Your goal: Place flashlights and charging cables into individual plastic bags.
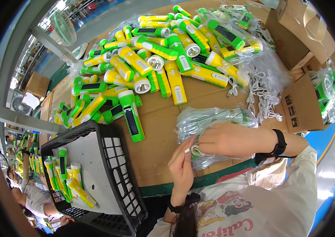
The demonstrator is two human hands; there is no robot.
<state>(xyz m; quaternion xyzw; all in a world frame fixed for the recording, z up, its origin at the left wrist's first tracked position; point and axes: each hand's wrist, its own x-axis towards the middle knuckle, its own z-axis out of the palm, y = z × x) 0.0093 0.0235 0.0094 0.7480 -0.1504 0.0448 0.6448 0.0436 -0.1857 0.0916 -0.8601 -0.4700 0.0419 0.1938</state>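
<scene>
At the table's near edge, my left hand is closed with its fingers pressed together, a small white plug between them. My right hand bends in over it, its fingers curled at the loop of the same white cable; its fingertips are partly hidden. Beneath and behind both hands lies a stack of clear plastic bags, with green-printed paper showing through. Beyond them spreads a large heap of yellow and green flashlights. One green flashlight with a dark panel lies apart, nearest me.
Left of me is a black plastic crate holding several flashlights on a grey sheet. Loose white cables lie in a tangle at right, by an open cardboard box. Bagged flashlights are at the back right. Other people work at far left.
</scene>
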